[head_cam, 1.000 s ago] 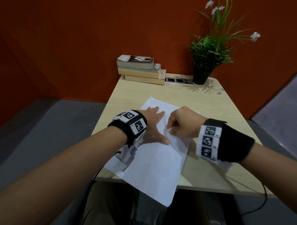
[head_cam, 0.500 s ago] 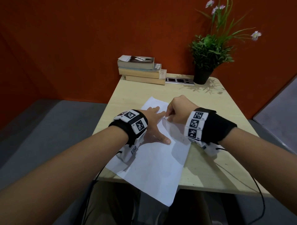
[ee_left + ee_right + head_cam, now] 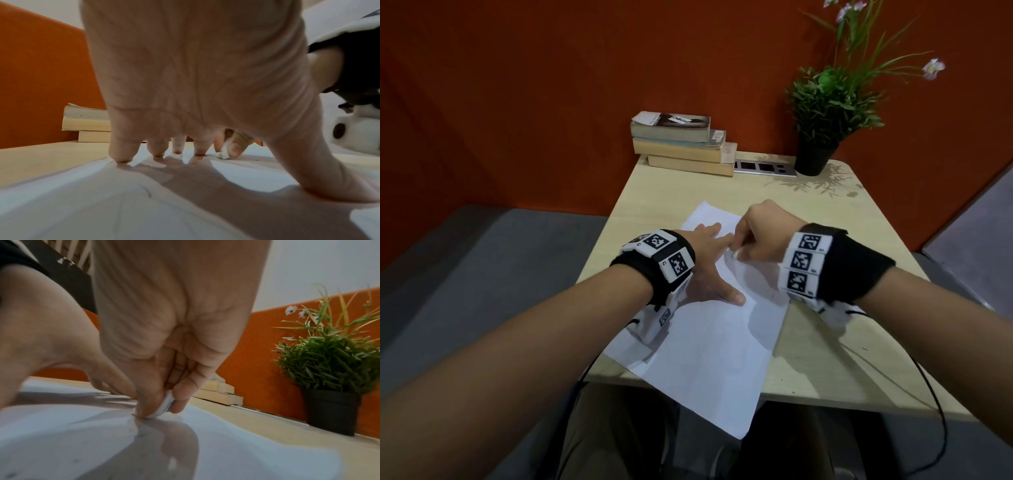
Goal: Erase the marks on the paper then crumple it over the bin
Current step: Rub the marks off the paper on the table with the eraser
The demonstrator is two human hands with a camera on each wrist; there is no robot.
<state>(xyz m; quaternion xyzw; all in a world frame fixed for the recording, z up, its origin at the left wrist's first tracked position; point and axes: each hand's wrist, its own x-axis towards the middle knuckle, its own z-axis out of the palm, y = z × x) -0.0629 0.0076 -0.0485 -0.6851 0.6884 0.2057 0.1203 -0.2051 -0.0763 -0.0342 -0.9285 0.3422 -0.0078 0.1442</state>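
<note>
A white sheet of paper (image 3: 709,356) lies askew on the light wooden table (image 3: 822,363), its near corner hanging over the front edge. My left hand (image 3: 709,270) lies flat on the paper with fingers spread, pressing it down; the left wrist view shows its fingertips (image 3: 121,155) on the sheet (image 3: 102,203). My right hand (image 3: 756,236) pinches a small white eraser (image 3: 164,405) between thumb and fingers and holds it against the paper (image 3: 226,443), just beside the left forefinger. The eraser (image 3: 224,154) also shows past the left fingers. No bin is in view.
A stack of three books (image 3: 681,144) lies at the table's back edge. Beside it sit a socket strip (image 3: 763,168) and a potted green plant (image 3: 822,120). An orange wall rises behind. Cables hang off the table's front right (image 3: 928,377).
My right hand has moved away from me, up the sheet and leftward, with the eraser in it, ending close to the left forefinger. The left hand stayed in place.
</note>
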